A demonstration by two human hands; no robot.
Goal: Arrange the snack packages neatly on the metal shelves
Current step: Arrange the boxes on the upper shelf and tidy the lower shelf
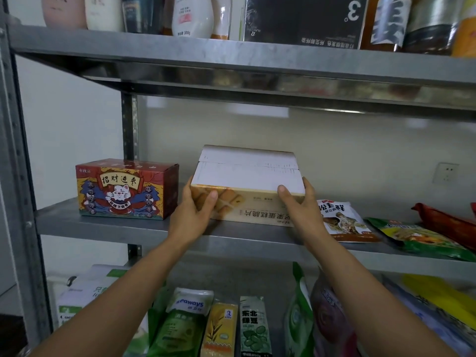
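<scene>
A beige cake-crisp box [251,188] with a white top sits on the middle metal shelf [103,222], its print upside down. My left hand [192,215] grips its left front corner, thumb on the front face. My right hand [300,204] grips the right front corner, thumb on the top edge. A red box with a cartoon cat [126,189] stands upright to the left, a narrow gap from the beige box. To the right lie flat snack bags: a white one [340,220], a green-yellow one [417,238] and a red one [450,222].
The upper shelf [231,55] carries bottles and a black box [304,19]. The lower shelf holds several upright pouches, among them a green Seaways pack [180,323] and a bean pack [253,328]. A grey upright post [15,176] stands at the left.
</scene>
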